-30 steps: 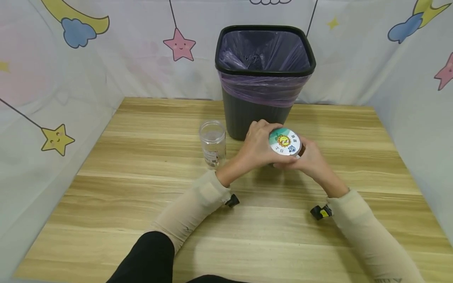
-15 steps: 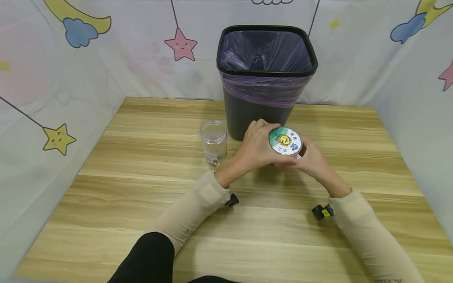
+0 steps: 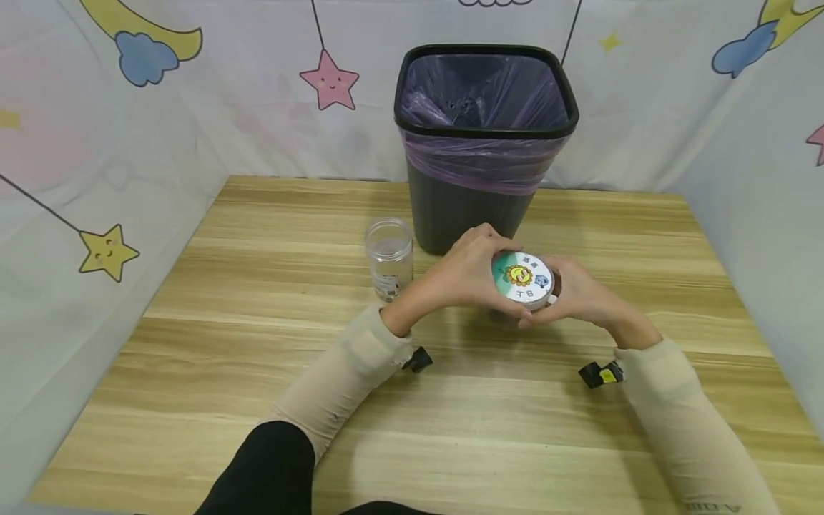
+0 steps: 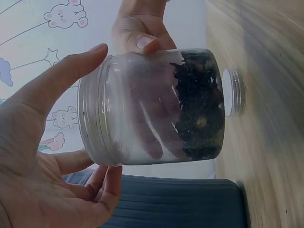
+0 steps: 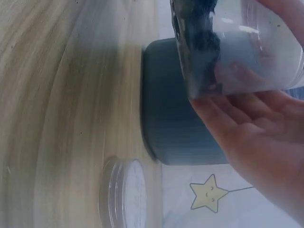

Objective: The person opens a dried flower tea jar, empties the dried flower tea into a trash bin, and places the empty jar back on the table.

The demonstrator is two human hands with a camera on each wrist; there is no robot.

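Observation:
A clear plastic jar (image 4: 142,109) is held above the table, with dark pieces (image 4: 202,104) gathered at its bottom. On its top is a round lid (image 3: 524,277) with a sunflower sticker. My left hand (image 3: 473,268) curls its thumb and fingers around the jar's lid end. The body of the jar rests in the grip of my right hand (image 3: 584,292). To the left, a second clear jar (image 3: 389,261) stands upright without a lid. Below the held jar, a loose clear-rimmed lid (image 5: 126,194) lies on the wood; the hands hide it in the head view.
A dark bin (image 3: 473,204) with a purple liner (image 3: 479,161) stands at the back of the wooden table (image 3: 270,286), just beyond the hands. Cartoon-printed white cloth (image 3: 270,121) hangs behind the table and along both sides.
Both hands and the held jar have come slightly toward me and away from the bin. My right wrist has shifted to the right. The jar on the table has stayed put.

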